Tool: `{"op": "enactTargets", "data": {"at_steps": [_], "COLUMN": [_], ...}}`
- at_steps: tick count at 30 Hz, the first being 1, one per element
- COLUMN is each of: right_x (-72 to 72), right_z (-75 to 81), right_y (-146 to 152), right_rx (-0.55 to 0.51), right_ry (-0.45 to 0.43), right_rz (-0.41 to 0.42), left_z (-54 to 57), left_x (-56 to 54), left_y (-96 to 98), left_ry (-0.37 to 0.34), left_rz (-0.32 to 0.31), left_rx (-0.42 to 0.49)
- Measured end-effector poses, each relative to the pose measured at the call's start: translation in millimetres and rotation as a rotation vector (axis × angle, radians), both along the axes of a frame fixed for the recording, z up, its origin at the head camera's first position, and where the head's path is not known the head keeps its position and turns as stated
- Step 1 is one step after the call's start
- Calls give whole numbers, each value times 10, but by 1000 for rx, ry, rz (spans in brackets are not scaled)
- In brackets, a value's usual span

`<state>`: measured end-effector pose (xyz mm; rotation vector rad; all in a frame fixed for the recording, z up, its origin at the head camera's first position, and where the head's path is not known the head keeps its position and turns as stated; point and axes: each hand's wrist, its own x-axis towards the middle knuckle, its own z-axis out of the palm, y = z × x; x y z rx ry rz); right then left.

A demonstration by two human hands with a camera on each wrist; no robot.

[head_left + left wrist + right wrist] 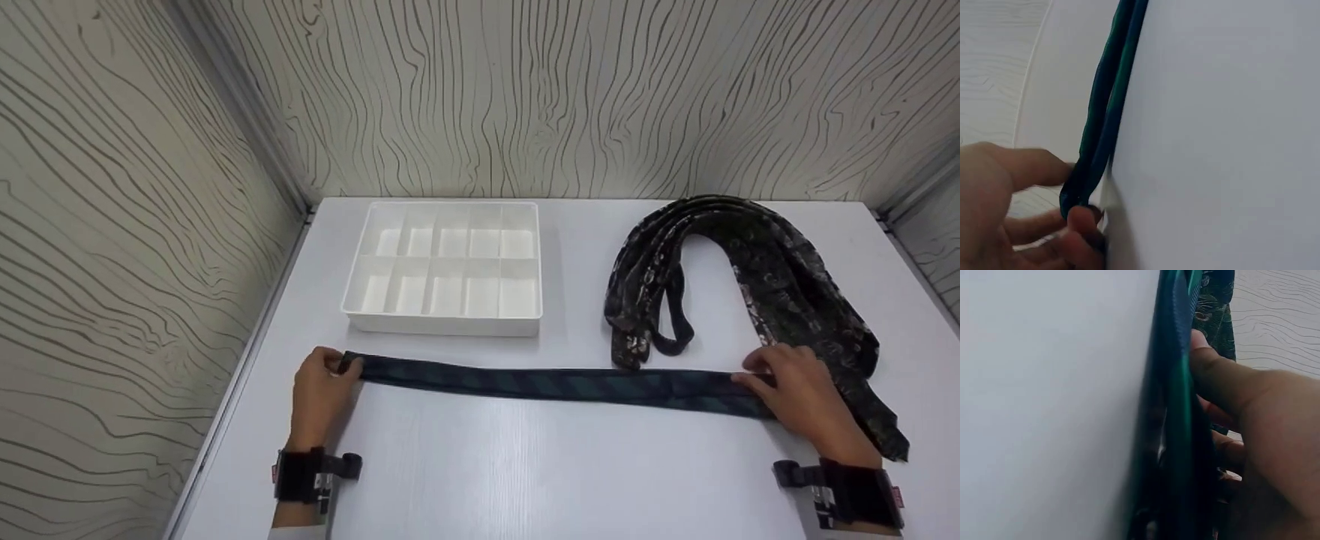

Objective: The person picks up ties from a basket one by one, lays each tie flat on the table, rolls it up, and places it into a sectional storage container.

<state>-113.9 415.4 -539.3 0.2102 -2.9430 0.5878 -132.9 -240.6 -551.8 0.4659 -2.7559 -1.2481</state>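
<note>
A necktie [525, 382] with dark blue and green stripes lies stretched across the table. Its left end is pinched between the thumb and fingers of my left hand [322, 394]. In the left wrist view the necktie [1103, 95] appears doubled, with a fold at the fingertips. My right hand [802, 390] holds the other end, thumb on the near side, and covers part of it. Seen from the right wrist, the necktie [1182, 399] runs beside the thumb. Behind that hand, dark floral neckties [780, 277] lie in a curved bundle.
A white tray [446, 325] divided into several compartments stands behind the striped necktie, left of centre. The white table [525, 472] meets a wood-patterned panel [480, 97] at the back, with another panel [135, 262] on the left.
</note>
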Motion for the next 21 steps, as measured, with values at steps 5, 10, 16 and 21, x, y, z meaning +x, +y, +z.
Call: {"op": "enactTargets", "data": {"at_steps": [5, 10, 16, 21], "right_x": [-41, -64, -81, -103], "right_z": [130, 178, 125, 113], "right_y": [-272, -614, -790, -778], "right_rx": [-49, -136, -172, -186], "right_ry": [46, -124, -343, -344], "right_rz": [9, 178, 268, 282], "left_z": [45, 73, 73, 64], "left_x": [-15, -37, -21, -13], "left_y": [123, 263, 410, 493], "left_ry": [-8, 58, 116, 99], "left_rz": [33, -22, -100, -120], "left_rx": [-8, -59, -133, -132]}}
